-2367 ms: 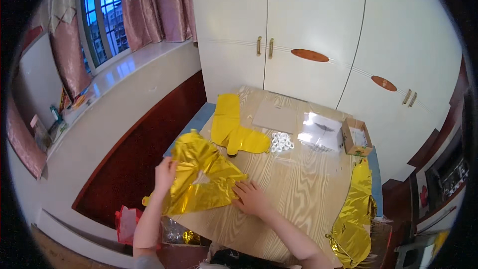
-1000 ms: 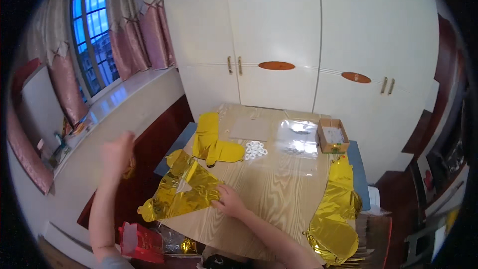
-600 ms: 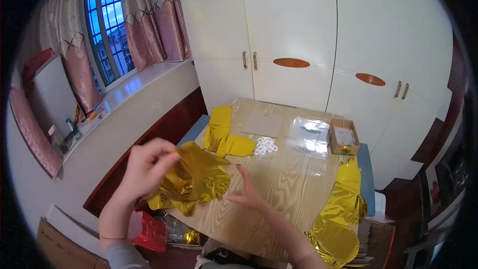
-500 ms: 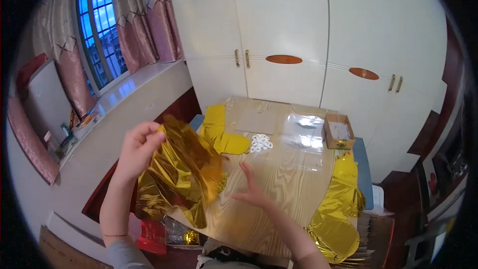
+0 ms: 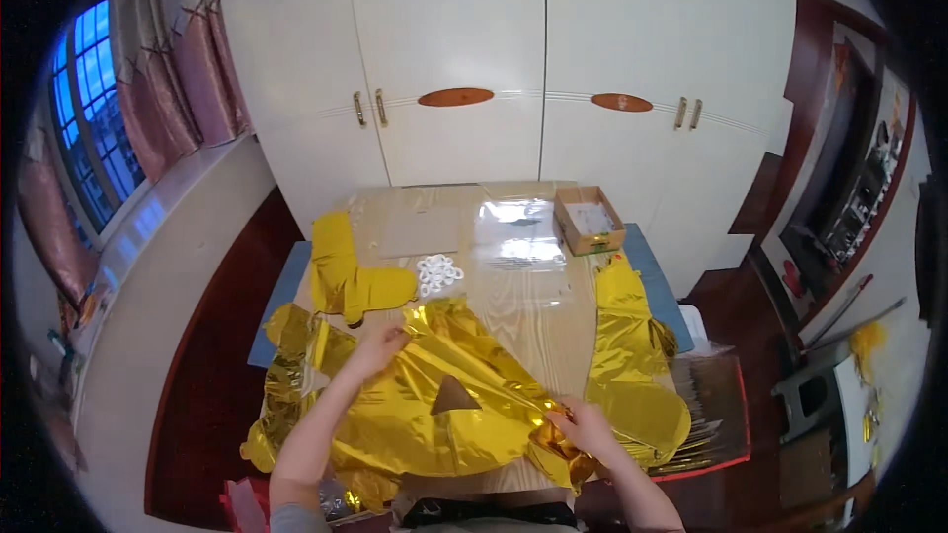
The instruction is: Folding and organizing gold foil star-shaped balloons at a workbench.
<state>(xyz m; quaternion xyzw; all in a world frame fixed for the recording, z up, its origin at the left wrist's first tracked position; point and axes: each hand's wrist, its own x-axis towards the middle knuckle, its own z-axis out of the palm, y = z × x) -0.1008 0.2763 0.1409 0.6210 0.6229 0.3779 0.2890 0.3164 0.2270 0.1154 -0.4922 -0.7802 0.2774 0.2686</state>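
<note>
A large uninflated gold foil balloon (image 5: 405, 424) is spread over the near side of the table, with a triangular hole in its middle. My left hand (image 5: 375, 350) pinches its upper edge. At its right end, my right hand (image 5: 585, 428) is closed on a bunched, crumpled part of the same foil. Another flat gold foil balloon (image 5: 338, 266) lies at the far left, just beyond my left hand. To the right of my right hand, a further gold foil piece (image 5: 632, 336) runs down the table's side and hangs over the near edge.
Several white rings (image 5: 438, 274) lie in a small heap mid-table. Behind them are a grey flat sheet (image 5: 410, 233) and clear plastic film (image 5: 518, 247). An open cardboard box (image 5: 591, 221) stands at the back right. White cupboards (image 5: 444, 30) rise behind the table (image 5: 484, 326).
The foil balloon came down from the air at left and is now spread on the table. My right hand, open before, has closed on its right end. The view turned to the right.
</note>
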